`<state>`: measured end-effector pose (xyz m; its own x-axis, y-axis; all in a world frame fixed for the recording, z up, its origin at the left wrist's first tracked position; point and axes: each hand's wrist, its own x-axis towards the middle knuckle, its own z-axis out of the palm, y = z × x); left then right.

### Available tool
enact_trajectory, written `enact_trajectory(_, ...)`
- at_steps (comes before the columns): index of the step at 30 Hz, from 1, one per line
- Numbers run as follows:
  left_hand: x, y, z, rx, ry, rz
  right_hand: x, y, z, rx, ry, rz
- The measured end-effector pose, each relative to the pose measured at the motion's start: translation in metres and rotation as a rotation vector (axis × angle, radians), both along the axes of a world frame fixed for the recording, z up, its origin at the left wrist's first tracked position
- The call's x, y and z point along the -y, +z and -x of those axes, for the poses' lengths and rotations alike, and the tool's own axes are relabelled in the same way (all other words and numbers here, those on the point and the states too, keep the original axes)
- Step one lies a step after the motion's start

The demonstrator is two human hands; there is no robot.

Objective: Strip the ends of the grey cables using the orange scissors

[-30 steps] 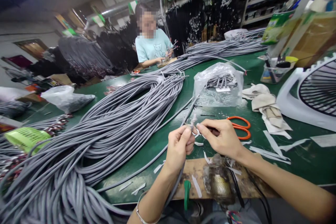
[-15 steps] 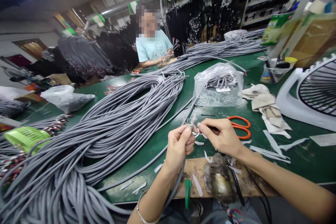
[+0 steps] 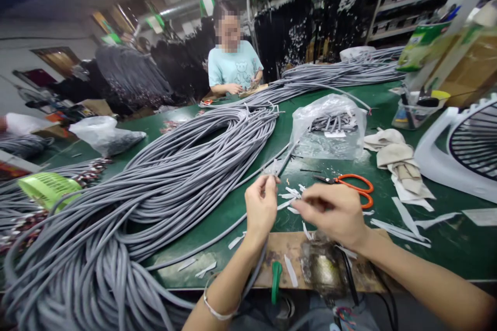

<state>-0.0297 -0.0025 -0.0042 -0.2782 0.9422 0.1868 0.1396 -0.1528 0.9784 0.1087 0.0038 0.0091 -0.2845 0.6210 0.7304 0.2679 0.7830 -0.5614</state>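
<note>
My left hand [image 3: 261, 206] is closed in a pinch on the end of a grey cable [image 3: 280, 163] that runs up toward a clear plastic bag [image 3: 330, 126]. My right hand [image 3: 334, 213] hovers just right of it, fingers drawn together; what they pinch, if anything, is too small and blurred to name. White paper scraps [image 3: 290, 194] lie on the green table [image 3: 233, 201] between and below both hands. Orange-handled scissors [image 3: 355, 189] rest just beyond my right hand.
A big heap of grey cables [image 3: 163, 186] fills the left of the table. A white fan [image 3: 466, 145], cloths [image 3: 396, 158] and a tool cup [image 3: 417, 108] stand right. A brown board [image 3: 310, 264] with a small device lies at the front edge. Another person [image 3: 233, 64] works opposite.
My hands have drawn apart; the right one moved right and down, away from the cable end. The left hand lifted the cable end slightly. The view shifted a little.
</note>
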Motion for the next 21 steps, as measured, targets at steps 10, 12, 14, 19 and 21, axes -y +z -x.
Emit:
enact_trajectory(10,0.009,-0.006,-0.015,-0.180,-0.038,-0.034,-0.019,-0.008,0.006,-0.151,-0.063,0.509)
enact_trajectory(12,0.010,-0.005,-0.016,-0.136,-0.067,-0.015,-0.021,-0.007,0.006,-0.181,-0.029,0.537)
enact_trajectory(14,0.010,-0.002,-0.017,-0.037,-0.131,0.015,-0.024,-0.007,0.005,-0.192,0.037,0.579)
enact_trajectory(19,0.012,0.005,-0.016,0.201,-0.235,0.080,-0.030,-0.007,-0.001,-0.207,-0.059,0.556)
enact_trajectory(21,0.011,0.006,-0.014,0.228,-0.178,0.078,-0.026,-0.005,-0.003,-0.174,-0.202,0.431)
